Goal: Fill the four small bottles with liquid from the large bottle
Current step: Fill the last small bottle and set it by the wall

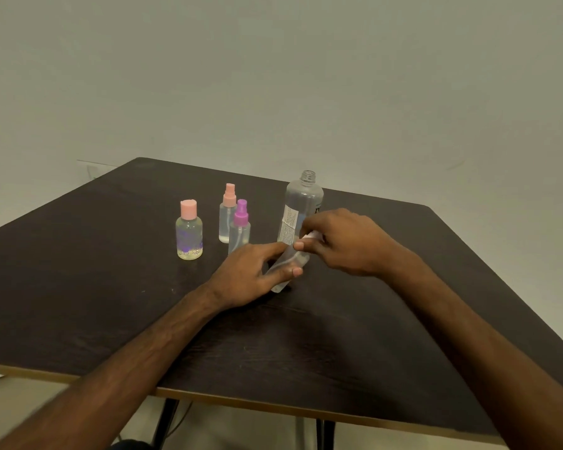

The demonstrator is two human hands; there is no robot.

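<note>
My left grip is curled round the fourth small bottle, a clear one. I hold it tilted, with its base low and close to the dark surface and its neck leaning up to the right; I cannot tell whether the base touches. My forefinger lies along the upper side of it and my thumb presses from the near side. My right grip is narrow, with the fingertips pinched on the white spray top at that bottle's neck. I cannot tell whether the top is seated or loose, because my fingers hide the join. Just behind both grips the large bottle stands upright with its threaded mouth open and no cap on it. A white label runs down its left side, and my right knuckles cover its lower part. To the left the other three small bottles stand upright, all with their tops on. The purple spray bottle is nearest my left forefinger. The pink spray bottle is just behind it and overlaps it from where I look. The pink-capped bottle, rounder and printed with purple, stands apart further left. That one appears to hold clear liquid; I cannot judge the level in the others. Beyond the surface is a plain pale wall.
</note>
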